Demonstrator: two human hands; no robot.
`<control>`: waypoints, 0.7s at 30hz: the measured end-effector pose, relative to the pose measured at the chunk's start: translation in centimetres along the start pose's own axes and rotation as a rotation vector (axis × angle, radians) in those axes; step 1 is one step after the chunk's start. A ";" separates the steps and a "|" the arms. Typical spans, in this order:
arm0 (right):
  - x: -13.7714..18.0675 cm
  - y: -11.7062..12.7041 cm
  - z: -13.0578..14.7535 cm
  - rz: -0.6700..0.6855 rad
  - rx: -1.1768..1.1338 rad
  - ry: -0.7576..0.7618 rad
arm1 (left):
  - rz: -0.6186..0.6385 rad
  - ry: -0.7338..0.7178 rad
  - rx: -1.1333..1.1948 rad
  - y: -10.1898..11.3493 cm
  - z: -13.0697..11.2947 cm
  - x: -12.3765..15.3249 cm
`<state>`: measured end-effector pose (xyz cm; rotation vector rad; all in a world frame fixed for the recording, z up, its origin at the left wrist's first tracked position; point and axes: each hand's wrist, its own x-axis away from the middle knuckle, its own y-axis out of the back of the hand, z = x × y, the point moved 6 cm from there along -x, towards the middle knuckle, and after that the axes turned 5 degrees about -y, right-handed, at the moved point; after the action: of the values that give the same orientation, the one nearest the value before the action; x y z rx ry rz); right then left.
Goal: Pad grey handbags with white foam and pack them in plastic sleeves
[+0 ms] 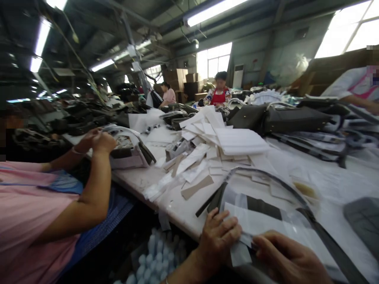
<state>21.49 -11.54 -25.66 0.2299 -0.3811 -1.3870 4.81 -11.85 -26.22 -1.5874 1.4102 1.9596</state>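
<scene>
A dark handbag [264, 208] with a long arched handle lies on the table edge in front of me, its side overlaid with white sheet and clear plastic wrap. My left hand [220, 235] rests on the near left corner of this bag, palm down, fingers stretched and slightly apart on the white covering. To its right, my right hand [288, 256] is closed, thumb and forefinger pinched at the bag's near edge. Between both hands a small white flap [240, 253] hangs over that edge. Exactly what layer the pinch holds is partly hidden.
White and grey card pieces [239, 142] are heaped on the worktable [139, 179]. Dark bags [296, 118] stand behind at right. At left, a co-worker in a pink shirt [38, 213] handles another bag [128, 157]. Pale blue-white rounded objects [155, 256] sit below the table edge.
</scene>
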 end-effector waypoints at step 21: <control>0.8 -1.0 4.8 -0.305 0.804 1.200 | 0.010 -0.157 -0.035 -0.6 0.3 0.9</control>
<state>18.81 -12.15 -21.55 1.7311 0.1481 -1.0817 4.71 -11.66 -27.31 -1.4082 1.3319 2.0755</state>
